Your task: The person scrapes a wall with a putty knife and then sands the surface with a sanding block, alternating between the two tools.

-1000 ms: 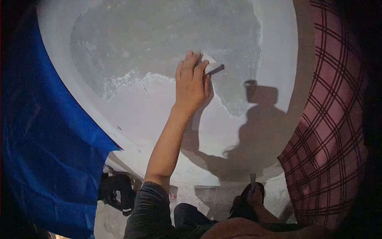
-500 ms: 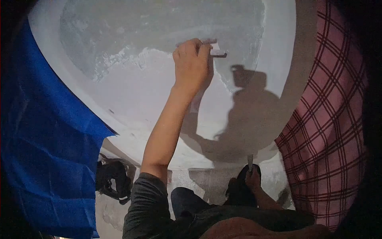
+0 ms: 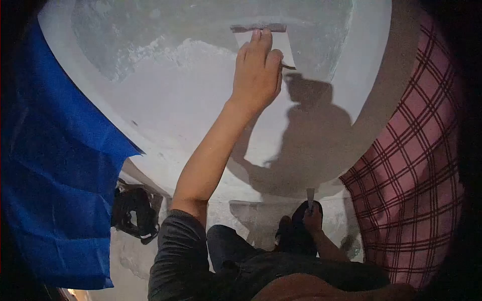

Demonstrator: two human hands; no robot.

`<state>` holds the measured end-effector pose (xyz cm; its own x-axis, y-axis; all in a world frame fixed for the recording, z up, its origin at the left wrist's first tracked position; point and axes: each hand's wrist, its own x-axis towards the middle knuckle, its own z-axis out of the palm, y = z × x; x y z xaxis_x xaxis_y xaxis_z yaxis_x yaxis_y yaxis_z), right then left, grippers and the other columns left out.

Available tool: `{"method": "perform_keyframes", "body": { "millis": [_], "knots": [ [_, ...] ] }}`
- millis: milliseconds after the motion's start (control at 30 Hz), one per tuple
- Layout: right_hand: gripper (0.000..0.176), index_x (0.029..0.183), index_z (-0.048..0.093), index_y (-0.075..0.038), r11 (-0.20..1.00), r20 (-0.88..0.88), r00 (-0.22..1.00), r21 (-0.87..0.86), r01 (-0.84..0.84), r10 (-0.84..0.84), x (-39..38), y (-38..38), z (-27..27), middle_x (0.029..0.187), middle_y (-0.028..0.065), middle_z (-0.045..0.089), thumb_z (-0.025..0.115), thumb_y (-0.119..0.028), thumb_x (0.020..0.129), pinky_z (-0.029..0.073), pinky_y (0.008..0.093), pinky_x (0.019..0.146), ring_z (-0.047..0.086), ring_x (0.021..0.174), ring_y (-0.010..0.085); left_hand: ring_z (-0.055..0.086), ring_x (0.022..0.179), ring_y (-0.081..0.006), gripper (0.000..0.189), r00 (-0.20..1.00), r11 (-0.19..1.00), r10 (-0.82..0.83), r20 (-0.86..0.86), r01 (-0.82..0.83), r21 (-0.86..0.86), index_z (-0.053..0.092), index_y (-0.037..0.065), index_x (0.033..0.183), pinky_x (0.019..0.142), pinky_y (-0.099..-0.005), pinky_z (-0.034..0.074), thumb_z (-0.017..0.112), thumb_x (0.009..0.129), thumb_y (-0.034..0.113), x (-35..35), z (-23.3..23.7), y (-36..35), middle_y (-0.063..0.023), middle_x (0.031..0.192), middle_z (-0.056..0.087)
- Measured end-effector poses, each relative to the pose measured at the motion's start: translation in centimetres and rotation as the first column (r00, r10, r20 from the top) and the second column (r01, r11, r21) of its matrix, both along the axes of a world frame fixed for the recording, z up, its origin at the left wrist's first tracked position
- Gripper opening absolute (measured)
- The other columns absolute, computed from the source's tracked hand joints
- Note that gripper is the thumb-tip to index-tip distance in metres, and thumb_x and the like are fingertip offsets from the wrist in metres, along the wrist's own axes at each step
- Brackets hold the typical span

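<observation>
My left hand (image 3: 257,75) is up against the wall, fingers stretched over a wide flat putty knife (image 3: 285,46) and gripping it. The knife's dark, straight strip (image 3: 259,28) lies across the grey-green wall surface. Below it spreads a smooth coat of white putty (image 3: 170,95) with a ragged upper edge. Low down near my body, my right hand (image 3: 313,220) is closed on a narrow putty knife (image 3: 310,196), its blade pointing up and away from the wall coat.
A blue sheet (image 3: 65,150) hangs at the left, a pink checked cloth (image 3: 401,200) at the right. A black bundle (image 3: 133,213) lies on the floor (image 3: 133,261) at lower left. My shadow (image 3: 311,135) falls on the wall.
My left hand has moved up the wall with the wide putty knife. The knife has turned from tilted to flatter, and the fingers have straightened over it. My right hand is nearly unchanged.
</observation>
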<state>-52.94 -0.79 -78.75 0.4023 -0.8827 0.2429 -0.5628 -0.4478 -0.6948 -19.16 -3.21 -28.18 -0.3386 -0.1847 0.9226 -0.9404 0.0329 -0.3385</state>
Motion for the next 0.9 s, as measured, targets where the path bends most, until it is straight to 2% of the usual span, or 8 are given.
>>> {"method": "perform_keyframes", "body": {
  "millis": [133, 167, 433, 533, 633, 667, 700, 900],
  "knots": [
    [0.039, 0.128, 0.05, 0.0, 0.993, 0.115, 0.992, 0.097, -0.071, 0.059, -0.2, 0.1, 0.7, 0.093, 0.0233, 0.065, 0.059, -0.014, 0.093, 0.055, 0.0485, 0.067, 0.068, 0.084, 0.0412, 0.049, 0.133, -0.044, 0.029, 1.0, 0.998, -0.015, 0.007, 0.015, 0.059, 0.057, 0.003, 0.101, 0.105, -0.0563, 0.04, 0.071, 0.076, 0.007, 0.5, 0.0, 0.5, -0.0242, 0.133, 0.055],
    [0.035, 0.126, 0.051, -0.001, 0.969, -0.039, 0.998, -0.241, -0.063, 0.055, -0.8, -1.1, -5.3, 0.092, 0.024, 0.065, 0.057, -0.014, 0.093, 0.054, 0.0506, 0.07, 0.067, 0.084, 0.0438, 0.05, 0.132, -0.0433, 0.03, 0.999, 0.996, -0.034, -0.009, 0.035, 0.083, 0.056, 0.003, 0.1, 0.105, -0.056, 0.04, 0.071, 0.075, 0.007, 0.4, 0.3, 0.7, -0.0236, 0.132, 0.056],
    [0.044, 0.134, 0.046, 0.001, 0.957, 0.072, 0.997, 0.286, -0.045, 0.026, -0.2, -0.9, 0.4, 0.099, 0.0303, 0.066, 0.055, -0.019, 0.096, 0.055, 0.055, 0.077, 0.066, 0.09, 0.0513, 0.047, 0.136, -0.0462, 0.03, 0.984, 0.989, -0.092, -0.154, 0.108, 0.103, 0.056, 0.007, 0.097, 0.103, -0.0581, 0.041, 0.076, 0.074, 0.012, -0.1, 1.4, 0.3, -0.0279, 0.143, 0.05],
    [0.047, 0.137, 0.043, 0.001, 0.982, 0.047, 0.997, 0.178, -0.061, 0.053, 0.3, -0.6, -0.3, 0.099, 0.0307, 0.067, 0.055, -0.02, 0.097, 0.055, 0.0543, 0.076, 0.068, 0.089, 0.0486, 0.044, 0.14, -0.0457, 0.027, 0.992, 0.998, -0.054, -0.113, 0.052, -0.018, 0.057, 0.008, 0.101, 0.105, -0.059, 0.038, 0.073, 0.08, 0.012, -0.7, 0.1, -0.3, -0.0268, 0.148, 0.047],
    [0.048, 0.137, 0.044, 0.0, 0.96, 0.119, 0.989, -0.273, -0.058, 0.093, 0.3, -0.3, 0.4, 0.075, 0.0139, 0.063, 0.058, -0.012, 0.092, 0.053, 0.0424, 0.059, 0.067, 0.066, 0.0276, 0.04, 0.143, -0.0454, 0.026, 0.997, 0.998, 0.049, -0.064, -0.046, 0.05, 0.057, 0.008, 0.105, 0.106, -0.0604, 0.035, 0.07, 0.083, 0.012, -0.3, -1.6, -1.3, -0.0244, 0.151, 0.045],
    [0.043, 0.134, 0.045, -0.002, 0.919, 0.092, 0.996, 0.391, -0.053, 0.018, -0.3, 0.1, 2.0, 0.078, 0.0151, 0.065, 0.057, -0.011, 0.093, 0.054, 0.0413, 0.059, 0.069, 0.068, 0.0276, 0.038, 0.144, -0.0437, 0.029, 0.994, 0.994, 0.01, -0.111, 0.002, 0.109, 0.058, 0.009, 0.112, 0.109, -0.0562, 0.035, 0.068, 0.085, 0.012, -0.8, -3.0, -1.2, -0.0206, 0.153, 0.045],
    [0.043, 0.134, 0.045, -0.002, 0.916, 0.09, 0.996, 0.399, -0.046, 0.011, -0.4, 0.1, 0.9, 0.078, 0.0151, 0.065, 0.057, -0.011, 0.093, 0.054, 0.0413, 0.059, 0.069, 0.068, 0.0276, 0.039, 0.141, -0.0423, 0.026, 0.994, 0.964, 0.017, -0.112, 0.014, 0.265, 0.062, 0.007, 0.114, 0.109, -0.0554, 0.035, 0.062, 0.089, 0.012, -1.3, -4.8, -0.9, -0.0211, 0.151, 0.045],
    [0.034, 0.127, 0.048, -0.004, 0.989, 0.006, 0.991, -0.067, -0.132, 0.132, -0.6, -0.1, -0.4, 0.086, 0.0165, 0.067, 0.056, -0.01, 0.094, 0.055, 0.0442, 0.061, 0.07, 0.075, 0.0314, 0.041, 0.138, -0.0373, 0.036, 0.974, 0.828, 0.018, 0.225, -0.141, 0.543, 0.064, 0.001, 0.124, 0.115, -0.0446, 0.036, 0.06, 0.094, 0.019, -2.9, -15.7, 0.7, -0.0156, 0.153, 0.044]
  ]
}}
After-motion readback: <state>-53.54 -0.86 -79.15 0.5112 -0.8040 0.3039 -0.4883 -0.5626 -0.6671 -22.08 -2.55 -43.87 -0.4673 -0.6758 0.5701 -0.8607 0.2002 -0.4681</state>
